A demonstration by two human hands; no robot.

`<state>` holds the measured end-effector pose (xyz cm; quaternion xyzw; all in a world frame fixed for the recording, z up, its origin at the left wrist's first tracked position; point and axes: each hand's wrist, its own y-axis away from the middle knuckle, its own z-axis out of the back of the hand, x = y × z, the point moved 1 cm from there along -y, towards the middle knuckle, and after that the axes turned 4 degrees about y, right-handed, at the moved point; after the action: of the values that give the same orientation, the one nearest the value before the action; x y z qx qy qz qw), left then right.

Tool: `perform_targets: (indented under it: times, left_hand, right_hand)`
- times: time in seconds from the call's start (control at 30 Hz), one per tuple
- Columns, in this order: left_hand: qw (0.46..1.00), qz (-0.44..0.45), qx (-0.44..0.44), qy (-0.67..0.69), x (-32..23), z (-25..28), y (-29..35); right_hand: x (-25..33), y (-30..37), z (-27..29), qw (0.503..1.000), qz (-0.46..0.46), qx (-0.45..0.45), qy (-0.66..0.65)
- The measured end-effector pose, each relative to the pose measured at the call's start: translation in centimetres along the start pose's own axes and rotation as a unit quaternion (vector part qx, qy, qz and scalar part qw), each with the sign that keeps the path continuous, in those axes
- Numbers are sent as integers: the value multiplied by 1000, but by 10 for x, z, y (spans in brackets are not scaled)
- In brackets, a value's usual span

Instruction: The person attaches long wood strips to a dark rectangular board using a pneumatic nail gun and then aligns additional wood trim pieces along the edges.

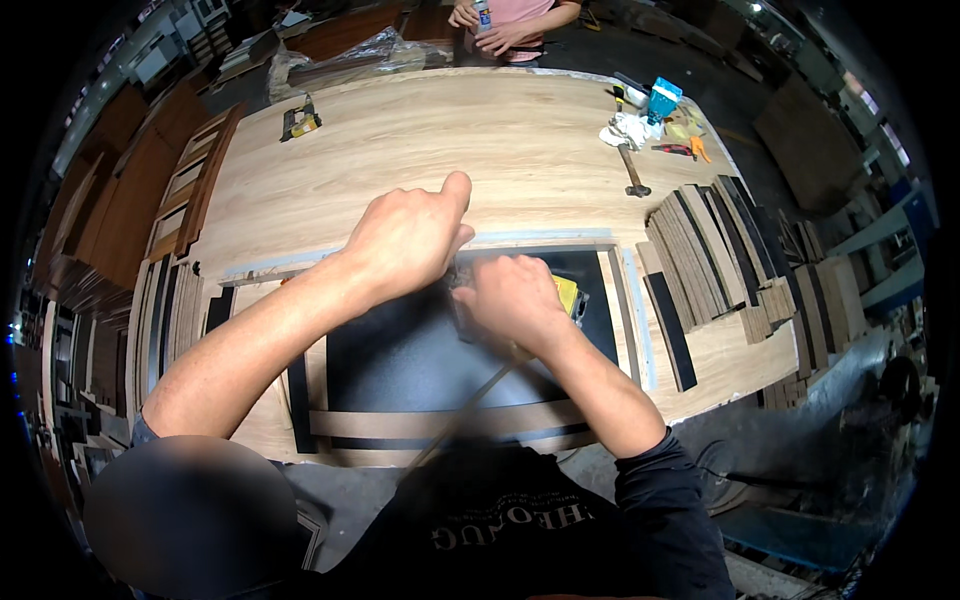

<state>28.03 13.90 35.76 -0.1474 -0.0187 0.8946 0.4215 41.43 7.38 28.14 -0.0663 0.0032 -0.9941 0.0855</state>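
Black panel (420,350) being worked: right hand (515,300) grips yellow tool (568,295), left hand (405,240) closed empty just beside, likely steadying next.

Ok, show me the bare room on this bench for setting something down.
Free: the light wood tabletop between the yellow tool and the hammer. Crowded: the stacked strips at right, and the black panel under the left hand and right hand.

Pale wood-grain counter (480,140) filling the centre, dark wooden panels (120,200) stacked at left, dim grey workshop floor (800,120) at upper right
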Motion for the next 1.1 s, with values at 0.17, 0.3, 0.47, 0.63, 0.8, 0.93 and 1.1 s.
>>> perform_targets:
  times: [0.17, 0.3, 0.47, 0.63, 0.8, 0.93, 1.1]
  left_hand:
    - [999, -29, 11, 17, 3, 2, 3]
    - [999, -40, 15, 25, 2, 4, 4]
    - [998, -47, 26, 34, 1, 5, 4]
    - [997, -66, 28, 31, -2, 6, 2]
    - [996, -82, 30, 37, 0, 5, 0]
    - [995, -89, 36, 35, -1, 6, -1]
    - [993, -110, 33, 32, 1, 7, 0]
  right_hand:
    - [1, 3, 1, 1000, 6, -3, -15]
    - [0, 5, 4, 999, 10, -3, -40]
    - [-1, 6, 5, 999, 20, -9, -44]
    - [-4, 9, 5, 999, 19, -11, -43]
    - [-4, 9, 10, 998, 16, 6, -53]
    - [-6, 9, 10, 998, 19, 8, -60]
    - [-6, 9, 10, 998, 28, 7, -57]
